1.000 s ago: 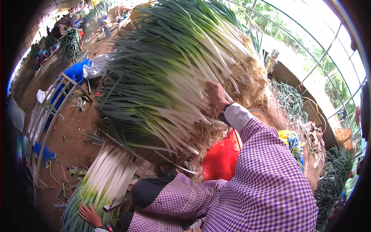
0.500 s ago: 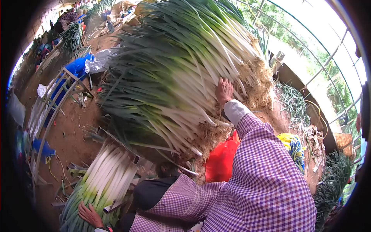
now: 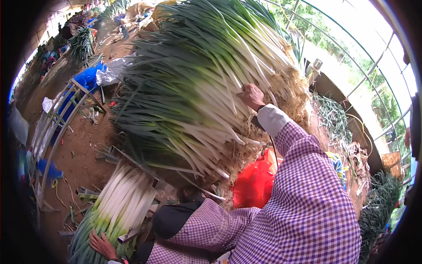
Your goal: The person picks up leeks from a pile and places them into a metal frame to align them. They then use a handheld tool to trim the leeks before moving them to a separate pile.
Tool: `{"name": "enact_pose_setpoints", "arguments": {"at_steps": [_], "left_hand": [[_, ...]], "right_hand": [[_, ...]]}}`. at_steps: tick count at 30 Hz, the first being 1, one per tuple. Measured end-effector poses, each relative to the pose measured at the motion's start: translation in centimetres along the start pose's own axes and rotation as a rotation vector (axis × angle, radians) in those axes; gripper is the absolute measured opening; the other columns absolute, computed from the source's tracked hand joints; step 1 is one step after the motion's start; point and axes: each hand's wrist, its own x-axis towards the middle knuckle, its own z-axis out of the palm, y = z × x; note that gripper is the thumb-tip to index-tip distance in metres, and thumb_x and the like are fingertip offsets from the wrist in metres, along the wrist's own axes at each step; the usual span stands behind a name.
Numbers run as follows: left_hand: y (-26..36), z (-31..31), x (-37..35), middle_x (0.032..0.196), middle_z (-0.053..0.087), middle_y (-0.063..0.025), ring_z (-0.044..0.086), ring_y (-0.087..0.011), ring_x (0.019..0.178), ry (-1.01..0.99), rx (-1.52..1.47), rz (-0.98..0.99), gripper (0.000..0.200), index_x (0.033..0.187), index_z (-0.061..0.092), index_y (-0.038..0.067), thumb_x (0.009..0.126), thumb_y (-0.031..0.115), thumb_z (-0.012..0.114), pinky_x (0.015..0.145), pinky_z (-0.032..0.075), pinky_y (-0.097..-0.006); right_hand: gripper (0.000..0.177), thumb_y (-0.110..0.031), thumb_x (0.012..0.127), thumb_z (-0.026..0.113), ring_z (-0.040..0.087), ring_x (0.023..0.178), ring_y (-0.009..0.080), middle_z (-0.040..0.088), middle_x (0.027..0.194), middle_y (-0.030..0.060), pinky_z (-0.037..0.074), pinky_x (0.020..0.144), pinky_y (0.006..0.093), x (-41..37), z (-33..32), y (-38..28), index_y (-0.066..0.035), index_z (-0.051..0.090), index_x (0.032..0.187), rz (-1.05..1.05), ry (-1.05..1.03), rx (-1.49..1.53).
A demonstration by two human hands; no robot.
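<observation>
A large heap of long green onions point(image 3: 198, 88) fills the middle, with dark leaves to the left and white stalks and straw-coloured roots point(image 3: 285, 88) to the right. My right hand point(image 3: 252, 97) is at the white stalks of the heap, its fingers curled closed; what they hold, if anything, is hidden. At lower left, a smaller bundle of green onions point(image 3: 127, 193) lies in a metal frame point(image 3: 127, 235), white ends up. My left hand point(image 3: 103, 244) rests on the green part of that bundle, fingers spread.
A red plastic bag point(image 3: 252, 185) lies below the roots. A curved metal rack point(image 3: 50, 149) with blue sheeting stands at left. Blue and yellow cords point(image 3: 336, 165), leaf scraps point(image 3: 332, 116) and more green leaves point(image 3: 380, 207) lie at right. A black-clothed knee point(image 3: 176, 220) is beside the bundle.
My right hand has moved slightly up and left over the stalks, and its fingers have curled. My left hand stays on the smaller bundle.
</observation>
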Motion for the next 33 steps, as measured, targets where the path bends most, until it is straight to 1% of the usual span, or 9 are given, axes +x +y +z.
{"name": "enact_pose_setpoints", "arguments": {"at_steps": [3,7,11,14,15,19,23,26,33], "left_hand": [[-0.2,0.4,-0.2,0.142,0.051,-0.0115,0.046,-0.0280,0.135,0.030,0.025,0.013,0.043,0.142,0.047,0.009,0.106,0.031,0.051,0.116,0.031,-0.0455],[0.1,0.2,-0.2,0.142,0.051,-0.0112,0.046,-0.0275,0.135,0.003,0.035,0.005,0.042,0.141,0.048,0.009,0.106,0.032,0.050,0.116,0.031,-0.0451],[-0.6,1.1,-0.1,0.142,0.052,-0.0103,0.046,-0.0270,0.135,0.024,0.043,0.019,0.043,0.141,0.048,0.009,0.106,0.033,0.050,0.116,0.031,-0.0446],[-0.3,1.2,-0.1,0.141,0.052,-0.0095,0.047,-0.0264,0.135,0.056,0.038,0.015,0.043,0.142,0.048,0.010,0.106,0.034,0.049,0.116,0.031,-0.0442],[-0.3,1.1,-0.2,0.141,0.052,-0.0092,0.047,-0.0262,0.135,0.069,0.040,0.019,0.043,0.142,0.048,0.010,0.106,0.035,0.049,0.116,0.031,-0.0441],[0.2,0.7,-0.1,0.142,0.052,-0.0089,0.047,-0.0254,0.135,0.021,0.072,0.002,0.043,0.142,0.048,0.010,0.106,0.035,0.049,0.115,0.032,-0.0434],[-0.6,1.7,0.0,0.141,0.053,-0.0083,0.047,-0.0249,0.134,0.073,0.076,0.029,0.043,0.141,0.049,0.011,0.107,0.036,0.049,0.114,0.033,-0.0428],[-0.6,1.6,0.0,0.141,0.053,-0.0080,0.048,-0.0247,0.134,0.073,0.065,0.032,0.043,0.141,0.049,0.011,0.107,0.035,0.049,0.114,0.033,-0.0428],[-0.2,1.0,0.1,0.142,0.053,-0.0082,0.048,-0.0250,0.134,0.037,0.066,0.007,0.042,0.142,0.049,0.011,0.106,0.033,0.051,0.115,0.033,-0.0429]], "right_hand": [[0.029,-0.024,0.081,0.077,0.065,0.103,0.0391,0.068,0.104,0.0177,0.051,0.087,0.0486,-0.4,0.9,2.1,-0.007,0.066,0.103,-0.074,0.278,0.042],[0.024,-0.006,0.082,0.061,0.068,0.103,0.0394,0.069,0.109,0.0191,0.055,0.087,0.0498,-0.2,2.0,5.9,-0.006,0.069,0.104,-0.031,0.009,-0.174],[0.029,-0.007,0.082,0.061,0.070,0.105,0.0393,0.072,0.108,0.0192,0.057,0.087,0.0469,0.7,1.9,5.8,-0.004,0.071,0.109,-0.011,-0.156,-0.268],[0.020,-0.013,0.074,0.074,0.070,0.094,0.0337,0.071,0.093,0.0173,0.057,0.081,0.0428,2.1,2.5,6.1,-0.005,0.069,0.092,0.114,-0.178,-0.075],[0.023,-0.018,0.076,0.078,0.070,0.091,0.0254,0.068,0.088,0.0116,0.057,0.080,0.0377,2.0,-0.2,5.0,-0.005,0.068,0.093,0.129,-0.376,0.032],[0.031,-0.022,0.077,0.082,0.066,0.088,0.0177,0.066,0.088,0.0047,0.054,0.071,0.0342,0.5,-3.1,4.8,-0.003,0.067,0.097,0.192,-0.564,0.709],[0.026,-0.020,0.076,0.082,0.062,0.075,0.0152,0.066,0.081,0.0045,0.050,0.067,0.0314,-0.1,-3.1,4.1,-0.003,0.069,0.092,0.077,-0.410,0.538],[0.024,-0.020,0.073,0.082,0.061,0.072,0.0151,0.066,0.076,0.0053,0.050,0.067,0.0323,1.2,-0.5,5.0,-0.003,0.070,0.085,0.046,-0.256,0.420],[0.029,-0.024,0.069,0.080,0.069,0.098,0.0343,0.073,0.099,0.0142,0.054,0.085,0.0435,3.7,2.0,3.7,-0.008,0.074,0.092,0.084,-0.144,0.249]]}}
